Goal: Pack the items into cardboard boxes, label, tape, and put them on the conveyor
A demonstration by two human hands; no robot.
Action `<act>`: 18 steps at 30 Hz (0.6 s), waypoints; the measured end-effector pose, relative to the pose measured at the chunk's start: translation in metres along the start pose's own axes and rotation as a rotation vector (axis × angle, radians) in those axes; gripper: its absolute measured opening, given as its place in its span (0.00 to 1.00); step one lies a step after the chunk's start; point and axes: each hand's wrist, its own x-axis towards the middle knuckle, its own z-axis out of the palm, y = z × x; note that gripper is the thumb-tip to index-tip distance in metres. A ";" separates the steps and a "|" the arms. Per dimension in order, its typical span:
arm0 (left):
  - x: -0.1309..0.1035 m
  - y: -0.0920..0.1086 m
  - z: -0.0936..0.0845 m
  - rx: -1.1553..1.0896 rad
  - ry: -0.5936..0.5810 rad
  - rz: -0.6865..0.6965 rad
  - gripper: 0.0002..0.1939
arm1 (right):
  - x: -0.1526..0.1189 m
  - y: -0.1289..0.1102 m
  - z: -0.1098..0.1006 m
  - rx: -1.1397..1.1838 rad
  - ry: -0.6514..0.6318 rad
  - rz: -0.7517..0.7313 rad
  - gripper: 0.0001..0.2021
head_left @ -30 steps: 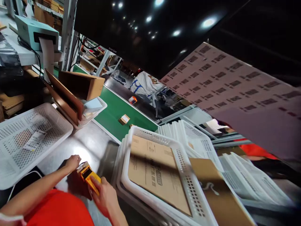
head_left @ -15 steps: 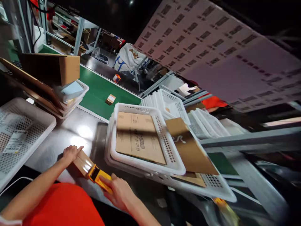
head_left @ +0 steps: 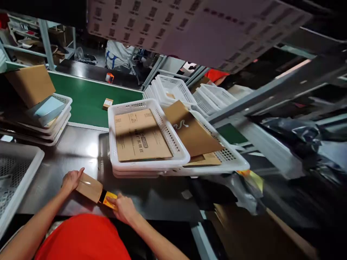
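A small brown cardboard box [head_left: 89, 187] lies on the metal table in front of me, its top shiny as if taped. My left hand [head_left: 71, 180] grips the box's left end, thumb raised. In my right hand [head_left: 124, 207] is a yellow tape dispenser [head_left: 110, 199], its dark front end against the box's right edge. The palm hides part of the dispenser. Just beyond the box stands a stack of white baskets [head_left: 179, 156], the upper one holding a flat printed cardboard piece [head_left: 141, 137].
At left are a white mesh basket [head_left: 27, 184] and stacked trays with an open carton [head_left: 32, 85]. A green conveyor belt [head_left: 84, 94] runs behind, carrying a small box [head_left: 107, 103]. A brown cardboard sheet [head_left: 189, 130] leans in a basket at right. A panel of printed codes [head_left: 162, 25] hangs overhead.
The view has swung right and shifted. My right hand has drawn the tape dispenser to the box's right edge, now lower and flatter against it. My left hand still holds the box's left end.
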 end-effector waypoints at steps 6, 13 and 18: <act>-0.002 0.004 -0.005 0.100 0.185 0.090 0.37 | 0.021 0.036 -0.016 0.290 0.012 -0.050 0.29; -0.019 0.004 -0.012 0.383 -0.015 0.986 0.49 | -0.031 0.145 0.025 0.824 0.235 -0.056 0.39; -0.027 -0.006 -0.016 -0.054 0.026 0.548 0.41 | -0.047 0.196 0.081 0.942 0.614 0.407 0.32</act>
